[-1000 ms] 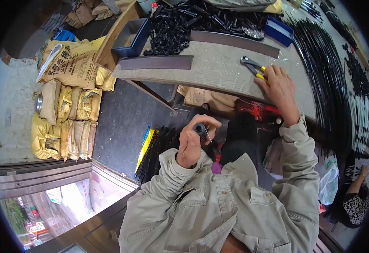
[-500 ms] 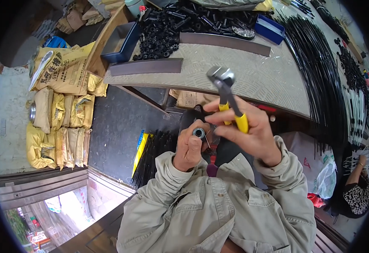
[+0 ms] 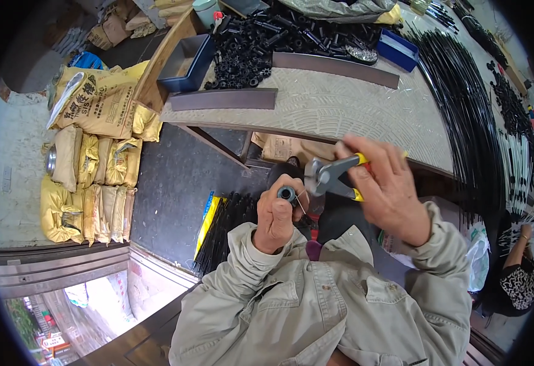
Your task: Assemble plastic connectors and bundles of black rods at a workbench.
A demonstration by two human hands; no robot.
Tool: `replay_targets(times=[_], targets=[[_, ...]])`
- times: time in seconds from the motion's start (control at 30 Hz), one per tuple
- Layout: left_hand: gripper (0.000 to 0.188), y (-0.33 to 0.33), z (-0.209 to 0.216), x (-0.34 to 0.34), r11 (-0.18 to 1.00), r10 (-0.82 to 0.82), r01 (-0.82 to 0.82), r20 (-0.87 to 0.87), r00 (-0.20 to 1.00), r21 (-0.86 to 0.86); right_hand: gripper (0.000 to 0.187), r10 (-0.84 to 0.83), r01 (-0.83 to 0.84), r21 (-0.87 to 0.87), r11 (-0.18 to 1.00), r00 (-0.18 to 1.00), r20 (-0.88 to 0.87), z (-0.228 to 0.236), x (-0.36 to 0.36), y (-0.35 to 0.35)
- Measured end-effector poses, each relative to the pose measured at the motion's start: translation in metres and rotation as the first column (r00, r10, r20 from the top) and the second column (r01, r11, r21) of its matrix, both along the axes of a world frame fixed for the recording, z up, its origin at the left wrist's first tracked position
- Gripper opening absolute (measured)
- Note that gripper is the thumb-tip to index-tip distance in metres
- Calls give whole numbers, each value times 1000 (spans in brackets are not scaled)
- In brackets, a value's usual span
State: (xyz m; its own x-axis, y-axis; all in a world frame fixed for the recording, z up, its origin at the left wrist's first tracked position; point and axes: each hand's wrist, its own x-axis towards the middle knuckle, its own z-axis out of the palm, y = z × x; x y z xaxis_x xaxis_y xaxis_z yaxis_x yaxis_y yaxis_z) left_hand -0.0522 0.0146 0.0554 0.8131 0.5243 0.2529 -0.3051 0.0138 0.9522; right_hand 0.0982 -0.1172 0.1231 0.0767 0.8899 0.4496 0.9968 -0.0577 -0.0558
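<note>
My left hand (image 3: 276, 218) is closed around a dark round tube-like part (image 3: 286, 193), its hollow end facing up. A thin wire (image 3: 300, 204) sticks out from beside it, to the right. In my right hand (image 3: 386, 186) is a pair of end-cutting pliers (image 3: 331, 175) with yellow handles. The pliers' head points left, close to the wire and the part, and appears apart from them. My right fingers wrap the handles, which are spread. How the lower end of the part looks is hidden in my left palm.
Ahead stands a workbench (image 3: 340, 113) with a heap of black plastic parts (image 3: 248, 49), a dark open bin (image 3: 184, 64), a blue box (image 3: 398, 50) and long black rods (image 3: 462, 104). Stacked sacks (image 3: 90, 183) line the left. Another person (image 3: 517, 280) sits far right.
The pliers have swung from pointing up and away to pointing left, and come down nearer the part. My right hand has turned and shifted right. My left hand keeps its hold.
</note>
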Motion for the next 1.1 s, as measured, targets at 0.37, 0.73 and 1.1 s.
replay_targets(times=[0.37,0.73,1.1], targets=[[55,-8,1,2,991,123,-123,-2,992,57,34,14,-15,0,1000,936,353,-6,-7,-5],[68,16,14,-5,803,-467,424,0,885,418,38,-653,-846,-147,513,-274,-706,5,41,-19],[55,-5,6,2,911,-207,196,-8,978,363,35,66,-45,-203,978,993,95,3,5,-43]])
